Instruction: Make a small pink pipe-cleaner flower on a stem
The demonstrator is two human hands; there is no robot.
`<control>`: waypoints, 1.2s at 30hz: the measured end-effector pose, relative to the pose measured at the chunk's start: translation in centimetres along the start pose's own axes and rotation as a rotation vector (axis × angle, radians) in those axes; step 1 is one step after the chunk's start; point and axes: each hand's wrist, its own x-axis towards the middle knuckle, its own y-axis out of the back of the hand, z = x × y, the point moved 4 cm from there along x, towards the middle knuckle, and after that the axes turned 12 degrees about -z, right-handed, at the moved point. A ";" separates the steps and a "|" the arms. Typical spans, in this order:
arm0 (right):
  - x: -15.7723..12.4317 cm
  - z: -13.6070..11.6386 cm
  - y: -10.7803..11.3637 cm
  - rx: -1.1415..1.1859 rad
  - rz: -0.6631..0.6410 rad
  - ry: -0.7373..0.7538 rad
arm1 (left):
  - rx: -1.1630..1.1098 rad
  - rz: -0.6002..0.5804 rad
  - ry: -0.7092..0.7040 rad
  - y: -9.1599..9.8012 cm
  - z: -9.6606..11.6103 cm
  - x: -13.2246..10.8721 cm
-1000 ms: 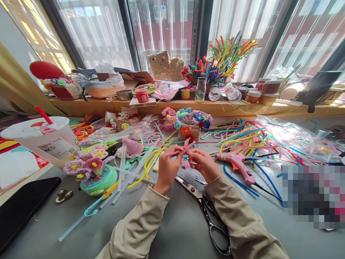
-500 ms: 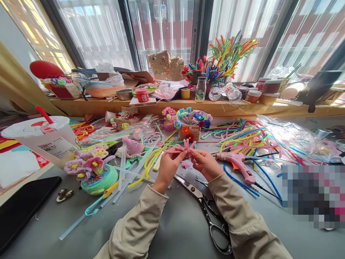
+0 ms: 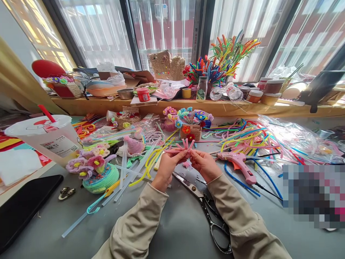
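Observation:
Pink pipe cleaners (image 3: 186,144) stick up in a small fan between my two hands, above the grey table. My left hand (image 3: 169,163) is closed, thumb and fingers pinching the bunch from the left. From the other side my right hand (image 3: 202,162) pinches the same bunch near its base; the exact joint is hidden by the fingertips. Beneath my wrists lie large scissors (image 3: 201,196) with black handles, partly under the right sleeve. A small pink fuzzy piece (image 3: 186,164) rests on the table behind the hands.
To the right lie a pink glue gun (image 3: 238,163) and a heap of coloured pipe cleaners (image 3: 250,138). On the left are clear glue sticks (image 3: 134,174), a green pot of fuzzy flowers (image 3: 101,178), a drink cup (image 3: 51,140) and a black phone (image 3: 29,208). A basket of flowers (image 3: 192,133) stands behind.
The view has shifted slightly. Both hands keep their pinch on the pink pipe cleaners, with only slight finger movement.

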 end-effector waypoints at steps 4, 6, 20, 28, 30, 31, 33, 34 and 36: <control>0.1 0.4 -0.3 0.091 -0.123 -0.073 | -0.022 0.004 0.018 0.1 -0.1 -0.1; 0.1 0.5 -0.3 0.118 -0.146 -0.106 | -0.019 0.010 0.013 0.2 -0.2 -0.1; 0.2 -0.2 0.4 0.088 -0.082 -0.007 | 0.044 -0.106 0.077 0.2 0.8 -0.2; 0.3 -0.4 0.8 0.000 -0.029 0.093 | 0.080 -0.172 0.106 -0.2 0.5 -0.2; 0.3 -0.4 0.7 0.015 -0.019 0.107 | 0.070 -0.167 0.104 -0.3 0.5 -0.3; 0.3 -0.5 0.6 0.017 -0.015 0.113 | 0.064 -0.165 0.102 -0.3 0.5 -0.3; 0.3 -0.5 0.5 0.022 0.001 0.125 | 0.050 -0.161 0.090 -0.4 0.6 -0.3; 0.3 -0.5 0.5 0.021 0.011 0.128 | 0.046 -0.161 0.082 -0.4 0.6 -0.3; 0.3 -0.5 0.4 0.008 0.025 0.119 | 0.054 -0.156 0.072 -0.3 0.5 -0.2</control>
